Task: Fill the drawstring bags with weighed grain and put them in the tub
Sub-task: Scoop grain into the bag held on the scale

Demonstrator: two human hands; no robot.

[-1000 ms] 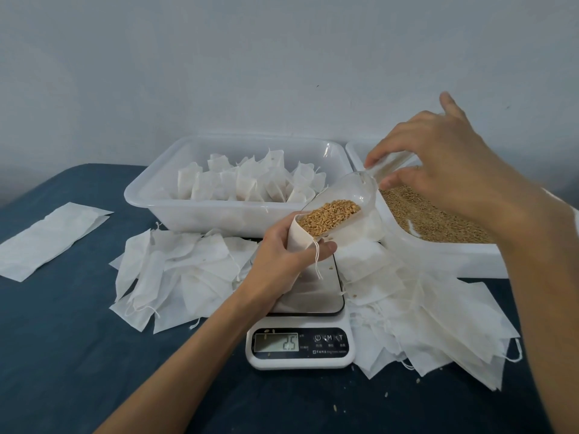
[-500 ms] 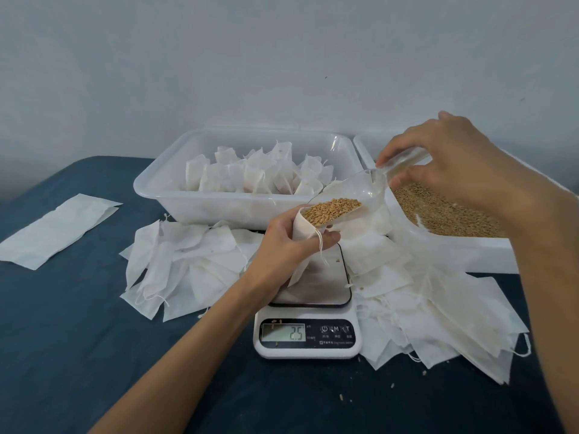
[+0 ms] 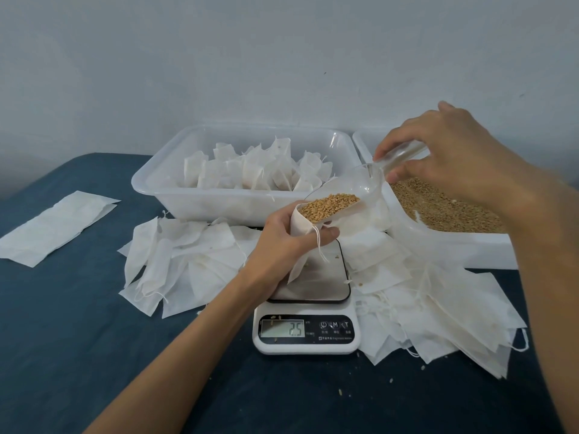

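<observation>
**Clerk:** Item one?

**Keeper:** One small white fabric drawstring bag [image 3: 302, 242], mouth open, held over the steel platform of the white digital kitchen scale [image 3: 305, 321]. The left hand [image 3: 282, 242] grips it, fingers and thumb curled round the neck; the cord hangs down past the thumb.

**Clerk:** Contents?

**Keeper:** Golden-brown grain [image 3: 329, 205], lying at the lip of a clear plastic scoop [image 3: 354, 189] whose front edge rests in the bag's mouth. The right hand [image 3: 454, 158] pinches the scoop's handle between thumb and fingertips, the scoop tilted downward toward the bag.

**Clerk:** The scale's display?

**Keeper:** It reads 25; the unit is too small to tell. A few loose grains lie on its face and platform.

**Clerk:** Containers?

**Keeper:** Two. A translucent white rectangular plastic tub [image 3: 219, 208] behind the scale, holding filled white bags [image 3: 250, 170] standing close together. To its right, just beside it, a second white plastic tray [image 3: 470, 249] holding bulk grain.

**Clerk:** Stock?

**Keeper:** Flat empty white bags [image 3: 178, 261] heaped left of the scale, a larger heap [image 3: 438, 308] to its right, touching the scale. One separate flat white sheet or stack [image 3: 56, 227] lies well apart at far left.

**Clerk:** Surface?

**Keeper:** Dark blue cloth-covered table [image 3: 78, 339], with stray grains near the front, against a pale wall.
</observation>
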